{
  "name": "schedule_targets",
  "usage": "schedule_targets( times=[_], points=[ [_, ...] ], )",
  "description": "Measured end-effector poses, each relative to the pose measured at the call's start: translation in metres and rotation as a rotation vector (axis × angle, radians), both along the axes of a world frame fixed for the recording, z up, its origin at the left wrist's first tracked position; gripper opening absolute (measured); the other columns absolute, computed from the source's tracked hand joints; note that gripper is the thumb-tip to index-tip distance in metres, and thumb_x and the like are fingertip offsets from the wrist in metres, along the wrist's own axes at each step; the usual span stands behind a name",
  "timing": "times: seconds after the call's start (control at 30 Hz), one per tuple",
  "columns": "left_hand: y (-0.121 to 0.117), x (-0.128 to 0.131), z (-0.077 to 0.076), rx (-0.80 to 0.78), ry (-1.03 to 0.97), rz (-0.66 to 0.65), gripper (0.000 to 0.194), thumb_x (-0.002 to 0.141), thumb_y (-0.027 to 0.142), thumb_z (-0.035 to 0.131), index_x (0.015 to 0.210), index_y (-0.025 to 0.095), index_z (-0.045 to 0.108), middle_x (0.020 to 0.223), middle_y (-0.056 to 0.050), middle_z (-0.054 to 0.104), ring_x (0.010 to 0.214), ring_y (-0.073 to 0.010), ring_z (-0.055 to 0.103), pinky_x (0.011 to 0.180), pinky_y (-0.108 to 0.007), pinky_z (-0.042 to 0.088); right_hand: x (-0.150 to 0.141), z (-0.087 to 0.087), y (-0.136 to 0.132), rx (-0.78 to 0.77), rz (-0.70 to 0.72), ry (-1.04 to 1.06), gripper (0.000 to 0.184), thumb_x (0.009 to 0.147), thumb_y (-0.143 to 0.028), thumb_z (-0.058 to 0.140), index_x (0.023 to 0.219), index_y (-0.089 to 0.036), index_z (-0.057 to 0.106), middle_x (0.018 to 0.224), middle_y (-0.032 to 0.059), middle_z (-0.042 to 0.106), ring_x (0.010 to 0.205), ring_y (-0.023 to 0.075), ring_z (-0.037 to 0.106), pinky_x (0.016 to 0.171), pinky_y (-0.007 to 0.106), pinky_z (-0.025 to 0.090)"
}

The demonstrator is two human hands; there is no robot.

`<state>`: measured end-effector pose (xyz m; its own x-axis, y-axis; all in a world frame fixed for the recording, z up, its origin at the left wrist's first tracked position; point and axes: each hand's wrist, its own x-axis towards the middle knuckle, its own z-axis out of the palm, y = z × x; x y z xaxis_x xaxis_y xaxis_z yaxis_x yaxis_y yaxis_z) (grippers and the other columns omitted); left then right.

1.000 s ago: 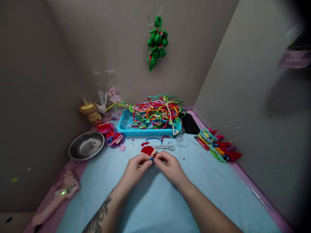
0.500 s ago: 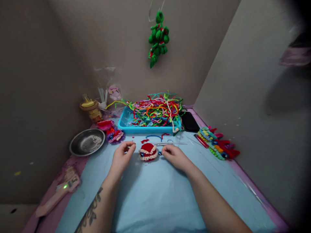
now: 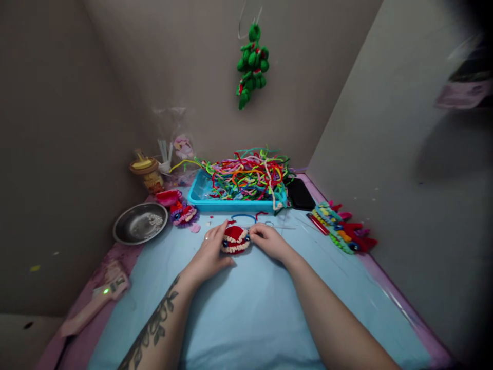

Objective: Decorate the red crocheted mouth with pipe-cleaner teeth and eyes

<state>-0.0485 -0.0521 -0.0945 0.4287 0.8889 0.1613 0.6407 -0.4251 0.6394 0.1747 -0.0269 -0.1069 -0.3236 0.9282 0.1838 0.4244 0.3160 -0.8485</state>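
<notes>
A red pipe-cleaner piece (image 3: pixel 234 239) with cream teeth and small blue eyes lies on the light blue table cover (image 3: pixel 246 308). My left hand (image 3: pixel 208 254) cups its left side, fingers against it and thumb curled below. From the right, my right hand (image 3: pixel 271 241) has curled fingertips pinching at the edge by a blue eye. Both hands touch the piece while it rests on the cover.
Behind the hands stands a blue tray (image 3: pixel 234 206) heaped with coloured pipe cleaners. Scissors (image 3: pixel 271 224) lie just past the piece. A metal bowl (image 3: pixel 140 223) and small crafts (image 3: pixel 183 213) sit left, finished crafts (image 3: pixel 342 231) and a black phone (image 3: pixel 300 194) right. A glue gun (image 3: pixel 96 303) lies near left.
The hands set the red piece down and drew apart half a second ago. Now both have closed in on it again, the left hand moving right against its side.
</notes>
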Motion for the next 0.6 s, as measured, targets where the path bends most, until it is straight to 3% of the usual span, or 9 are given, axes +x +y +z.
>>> schedule_targets(
  times=[0.17,0.37,0.6],
  points=[
    [0.003,0.004,-0.01,-0.05,0.014,0.03,0.107,0.06,0.026,0.075,0.145,0.019,0.011,0.14,-0.017,0.037,0.127,-0.0318,0.035,0.104,-0.046,0.03,-0.007,-0.003,0.001,-0.006,-0.042,-0.003,0.015,0.075,-0.016,0.052,0.06,-0.017,0.053,0.071,0.0003,0.057,0.07,0.0139,0.052,0.069,0.025,0.039],
    [0.007,-0.001,-0.009,-0.115,-0.069,0.063,0.111,0.058,0.02,0.074,0.145,0.02,0.005,0.145,-0.016,0.029,0.134,-0.031,0.027,0.107,-0.044,0.026,-0.011,-0.001,0.0,-0.055,-0.1,-0.043,0.013,0.074,-0.016,0.052,0.061,-0.017,0.055,0.069,-0.0001,0.054,0.067,0.0142,0.051,0.065,0.025,0.039],
    [0.009,-0.004,-0.01,-0.169,-0.207,0.069,0.113,0.056,0.017,0.074,0.145,0.02,0.004,0.144,-0.017,0.031,0.131,-0.0303,0.033,0.105,-0.043,0.029,-0.012,-0.005,-0.001,-0.055,-0.11,-0.022,0.013,0.074,-0.016,0.053,0.061,-0.017,0.056,0.068,-0.0003,0.053,0.066,0.0141,0.051,0.064,0.025,0.039]
  ],
)
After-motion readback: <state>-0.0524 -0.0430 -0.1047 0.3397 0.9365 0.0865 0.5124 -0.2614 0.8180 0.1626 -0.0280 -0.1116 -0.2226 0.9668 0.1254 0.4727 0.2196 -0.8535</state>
